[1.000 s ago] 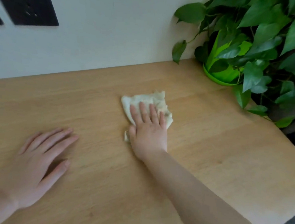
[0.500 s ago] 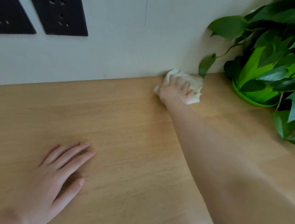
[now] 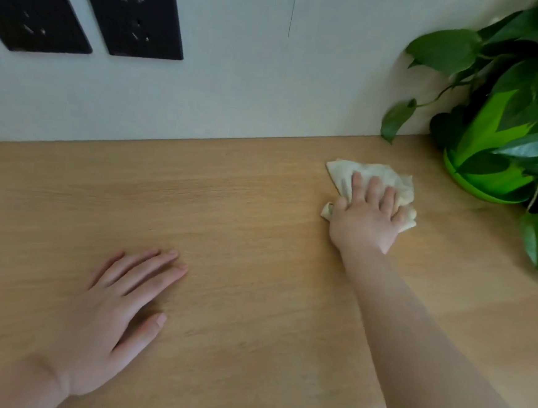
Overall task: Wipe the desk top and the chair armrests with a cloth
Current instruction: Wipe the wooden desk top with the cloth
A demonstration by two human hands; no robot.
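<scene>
A light wooden desk top (image 3: 243, 221) fills the view. A crumpled cream cloth (image 3: 382, 177) lies on it toward the back right, a short way in front of the wall. My right hand (image 3: 366, 218) presses down on the cloth with its fingers spread over it. My left hand (image 3: 114, 317) rests flat on the bare desk at the front left, fingers apart, holding nothing. No chair armrest is in view.
A leafy plant in a bright green pot (image 3: 490, 157) stands at the back right corner, close to the cloth. A pale wall (image 3: 270, 91) runs along the desk's back edge, with black socket plates (image 3: 131, 12) at upper left.
My right hand pushed the cloth from mid-desk up to the wall, and has now drawn it back a little toward me. The left hand stays flat on the desk.
</scene>
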